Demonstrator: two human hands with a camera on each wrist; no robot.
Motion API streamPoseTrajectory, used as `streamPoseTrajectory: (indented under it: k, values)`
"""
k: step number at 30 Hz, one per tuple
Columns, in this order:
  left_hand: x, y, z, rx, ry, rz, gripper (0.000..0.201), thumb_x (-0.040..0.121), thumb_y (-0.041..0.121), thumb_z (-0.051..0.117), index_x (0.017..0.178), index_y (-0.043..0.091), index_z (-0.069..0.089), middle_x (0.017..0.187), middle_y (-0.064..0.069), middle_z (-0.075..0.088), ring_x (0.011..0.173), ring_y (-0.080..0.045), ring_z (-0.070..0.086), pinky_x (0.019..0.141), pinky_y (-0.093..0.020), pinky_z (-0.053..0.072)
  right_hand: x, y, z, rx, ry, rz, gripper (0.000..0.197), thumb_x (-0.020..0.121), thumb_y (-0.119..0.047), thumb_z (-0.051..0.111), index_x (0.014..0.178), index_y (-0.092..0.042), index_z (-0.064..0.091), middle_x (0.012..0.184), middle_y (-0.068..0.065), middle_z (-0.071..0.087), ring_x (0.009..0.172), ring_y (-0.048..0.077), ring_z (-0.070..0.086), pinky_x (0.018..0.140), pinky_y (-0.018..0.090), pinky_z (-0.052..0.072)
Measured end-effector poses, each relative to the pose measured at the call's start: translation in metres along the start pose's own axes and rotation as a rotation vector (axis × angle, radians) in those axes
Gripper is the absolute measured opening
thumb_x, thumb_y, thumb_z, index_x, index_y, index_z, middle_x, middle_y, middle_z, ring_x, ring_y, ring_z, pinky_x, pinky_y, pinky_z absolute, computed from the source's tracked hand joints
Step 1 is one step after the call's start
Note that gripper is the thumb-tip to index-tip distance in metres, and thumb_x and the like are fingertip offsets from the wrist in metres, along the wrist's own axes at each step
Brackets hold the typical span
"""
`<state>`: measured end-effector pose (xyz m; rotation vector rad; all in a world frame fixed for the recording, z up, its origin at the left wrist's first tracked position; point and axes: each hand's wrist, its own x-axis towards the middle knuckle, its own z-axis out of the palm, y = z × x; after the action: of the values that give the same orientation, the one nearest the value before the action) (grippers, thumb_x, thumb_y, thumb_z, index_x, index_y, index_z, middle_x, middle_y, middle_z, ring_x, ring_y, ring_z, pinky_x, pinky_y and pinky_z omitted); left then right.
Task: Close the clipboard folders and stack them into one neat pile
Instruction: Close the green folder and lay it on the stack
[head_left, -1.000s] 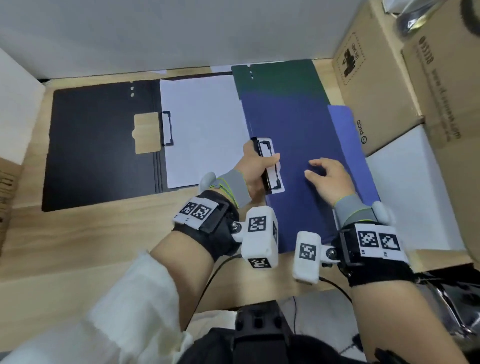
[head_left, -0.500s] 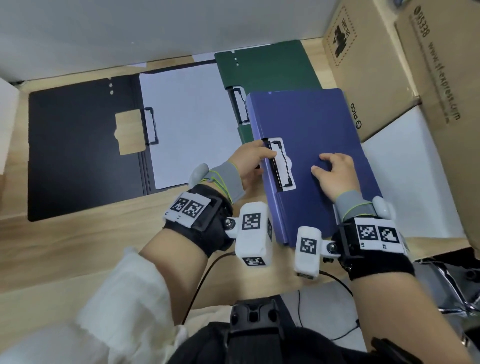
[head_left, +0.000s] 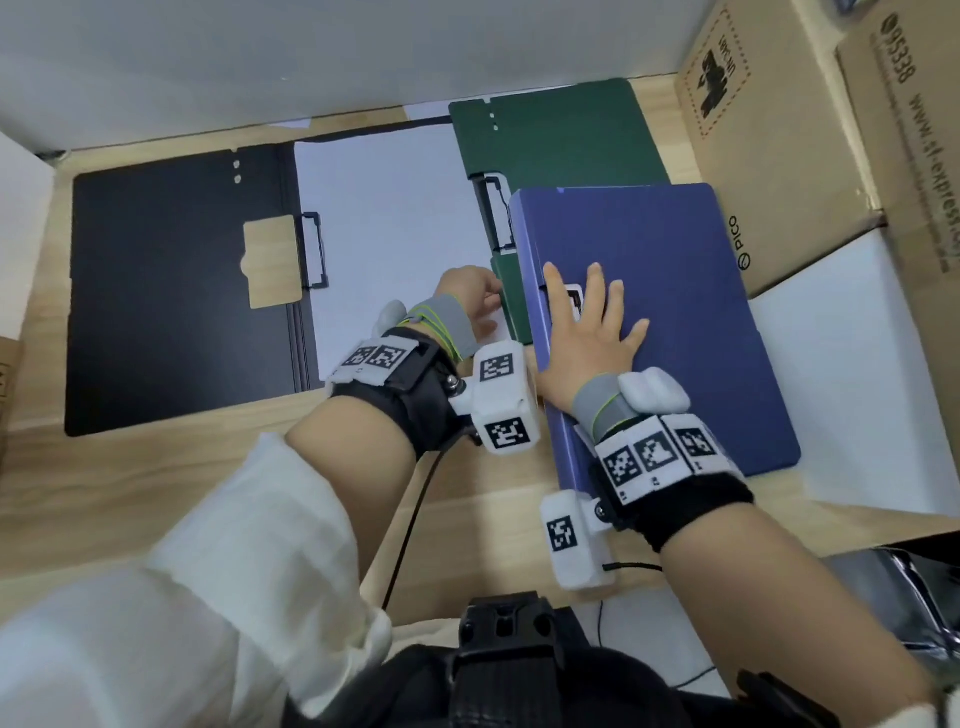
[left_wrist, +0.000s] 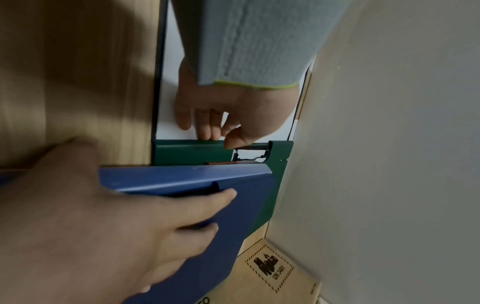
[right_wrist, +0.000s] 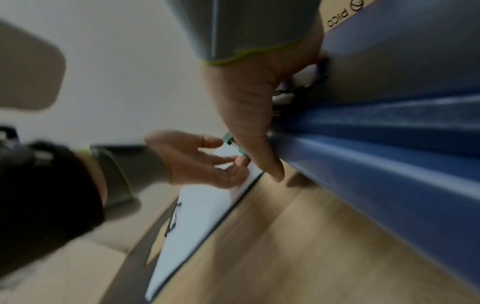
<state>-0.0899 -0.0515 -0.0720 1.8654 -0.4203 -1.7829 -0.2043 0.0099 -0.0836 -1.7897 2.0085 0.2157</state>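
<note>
A closed blue folder (head_left: 675, 291) lies at the right, overlapping the near part of a closed green folder (head_left: 550, 135). My right hand (head_left: 592, 306) lies flat on the blue cover with its fingers spread and hides most of the clip. My left hand (head_left: 488, 301) touches the green folder's left edge (left_wrist: 189, 152) with its fingertips and thumb side by side, not gripping it. A black folder (head_left: 171, 291) lies open at the left with white paper (head_left: 389, 234) clipped on its right half. In the right wrist view my thumb lies along the blue folder's spine (right_wrist: 389, 164).
Cardboard boxes (head_left: 810, 145) stand against the blue folder's far right. A white sheet (head_left: 857, 374) lies under its right side. A white wall (head_left: 311, 52) closes the back. Bare wooden table (head_left: 156, 483) runs along the front edge.
My left hand let go of the blue folder's clip and moved left to the green folder's edge. My right hand slid left and flattened over the clip.
</note>
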Motion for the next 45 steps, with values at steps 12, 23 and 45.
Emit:
streamPoseTrajectory:
  k: [12, 23, 45]
  values:
    - [-0.014, 0.022, 0.015, 0.361, 0.013, -0.013, 0.026, 0.093, 0.003, 0.041, 0.112, 0.018, 0.049, 0.092, -0.008, 0.048, 0.083, -0.022, 0.045, 0.087, -0.035, 0.044, 0.010, -0.010, 0.018, -0.011, 0.139, 0.032, 0.096, 0.086, -0.015, 0.053, 0.139, -0.048, -0.021, 0.159, 0.012, -0.013, 0.145, 0.041, -0.008, 0.106, 0.070, 0.012]
    - [-0.002, 0.019, 0.019, 0.399, -0.064, 0.115, 0.047, 0.100, 0.019, 0.033, 0.144, 0.004, 0.037, 0.148, -0.015, 0.042, 0.100, -0.016, 0.041, 0.097, -0.036, 0.046, 0.003, -0.008, 0.005, 0.018, 0.076, -0.020, 0.086, 0.085, -0.044, 0.049, 0.138, -0.053, -0.019, 0.157, 0.000, -0.024, 0.144, 0.044, -0.013, 0.104, 0.074, 0.007]
    - [-0.034, -0.020, -0.150, -0.388, 0.204, 0.329, 0.011, 0.086, 0.005, 0.059, 0.082, 0.014, 0.064, 0.073, -0.002, 0.067, 0.070, -0.020, 0.059, 0.075, -0.038, 0.054, -0.005, -0.033, -0.028, 0.269, -0.071, 0.022, 0.067, 0.086, -0.037, 0.056, 0.144, -0.038, 0.023, 0.158, 0.001, -0.022, 0.147, 0.030, -0.013, 0.115, 0.060, 0.001]
